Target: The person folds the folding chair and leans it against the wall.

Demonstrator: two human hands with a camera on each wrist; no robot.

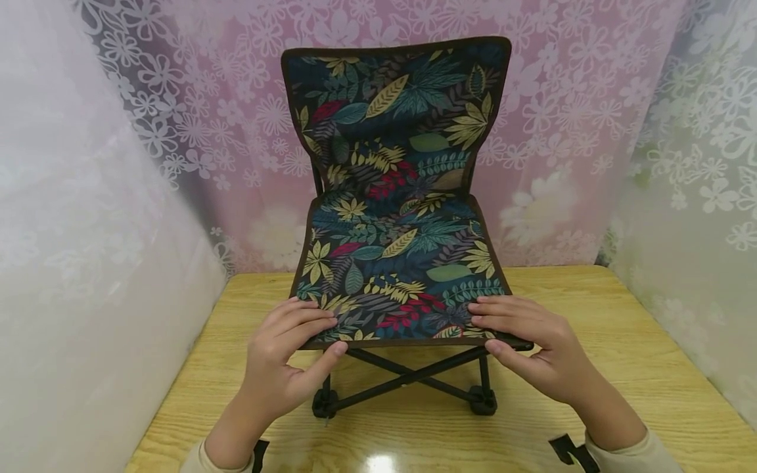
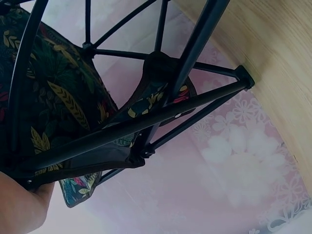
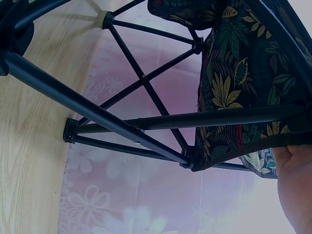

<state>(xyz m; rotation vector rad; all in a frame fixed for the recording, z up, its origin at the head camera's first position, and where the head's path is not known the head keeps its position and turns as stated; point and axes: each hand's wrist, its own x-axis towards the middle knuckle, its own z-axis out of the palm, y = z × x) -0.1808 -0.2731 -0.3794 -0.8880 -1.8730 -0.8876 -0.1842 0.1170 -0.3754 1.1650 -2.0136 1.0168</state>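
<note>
A small folding chair [image 1: 396, 253] with dark leaf-print fabric stands unfolded in front of me, its backrest [image 1: 390, 112] upright at the far side. My left hand [image 1: 284, 348] rests on the seat's front left corner, fingers laid over the fabric and thumb at the front edge. On the front right corner, my right hand [image 1: 538, 341] lies the same way. Black crossed legs [image 1: 408, 378] show below the seat. From beneath, the left wrist view has the frame tube [image 2: 131, 126] and part of the left hand [image 2: 24, 204]; the right wrist view has part of the right hand [image 3: 297, 180] against the seat edge.
The chair stands on a wooden table [image 1: 597, 328]. Flower-patterned pink curtain [image 1: 236, 131] hangs close behind it, and pale translucent sheets [image 1: 77, 263] flank both sides. Black straps [image 1: 570, 453] show near the wrists.
</note>
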